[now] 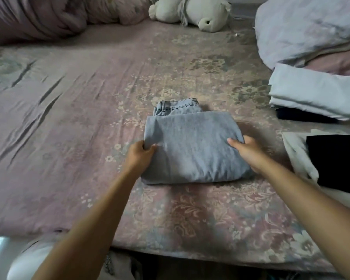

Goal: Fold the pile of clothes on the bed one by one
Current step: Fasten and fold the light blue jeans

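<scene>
The pale blue jeans point(190, 146) lie folded into a compact rectangle near the middle of the bed point(69, 138), waistband peeking out at the far edge. The person holds the bundle by its 2 side edges, probably to square it or lift it whole without the layers slipping. The left hand point(140, 154) pinches the left edge, thumb on top and fingers curled under. The right hand point(249, 153) clasps the right edge, thumb lying on the denim; its fingers are tucked beneath the fold and cannot be seen. To the right sit a folded white garment point(311, 98) over something dark, and a black piece point(335, 160) on pale cloth, both cut off by the frame, likely the finished stack. A stuffed toy point(194, 13) rests at the far end
</scene>
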Available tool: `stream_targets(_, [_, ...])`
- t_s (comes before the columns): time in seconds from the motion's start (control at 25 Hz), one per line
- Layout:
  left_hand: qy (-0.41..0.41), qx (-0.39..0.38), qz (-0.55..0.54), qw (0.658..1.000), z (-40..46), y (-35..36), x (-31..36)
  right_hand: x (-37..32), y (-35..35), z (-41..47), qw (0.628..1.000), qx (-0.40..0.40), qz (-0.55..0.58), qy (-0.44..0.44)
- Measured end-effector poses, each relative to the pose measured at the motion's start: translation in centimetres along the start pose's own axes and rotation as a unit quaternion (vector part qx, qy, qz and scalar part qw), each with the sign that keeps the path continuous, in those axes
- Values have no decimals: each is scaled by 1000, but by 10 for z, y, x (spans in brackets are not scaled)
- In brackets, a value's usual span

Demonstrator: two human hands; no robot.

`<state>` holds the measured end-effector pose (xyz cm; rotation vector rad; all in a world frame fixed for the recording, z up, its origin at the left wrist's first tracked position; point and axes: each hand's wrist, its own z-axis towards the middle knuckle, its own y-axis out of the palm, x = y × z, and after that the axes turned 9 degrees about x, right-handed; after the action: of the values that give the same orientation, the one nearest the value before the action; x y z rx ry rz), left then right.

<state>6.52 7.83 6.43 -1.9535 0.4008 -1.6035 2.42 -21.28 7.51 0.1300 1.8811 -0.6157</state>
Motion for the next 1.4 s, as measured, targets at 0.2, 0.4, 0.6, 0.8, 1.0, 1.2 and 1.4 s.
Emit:
stream_targets(0.2, [32,60,-19,998,-18,15,-9,24,4,1,994,73,-67,-35])
stream_targets(0.4, [-72,-10,-89,993,-21,19,-10,26,3,4,994,38,-98,8])
stream_targets(0.6, [146,102,-147,973,0,5,24,-24,10,3,980,95,20,-176])
stream_targets(0.8, [21,34,-88,995,39,19,15,-22,34,52,994,84,-35,-56])
stream_targets(1.0, [-1,69,-127,990,44,31,4,6,36,64,992,108,-70,8])
stream_targets(1.2, [-73,41,-139,987,40,30,-13,6,25,50,997,45,2,66])
stream_targets(1.4, [-60,-17,-55,997,37,21,3,-2,21,45,997,-14,14,80])
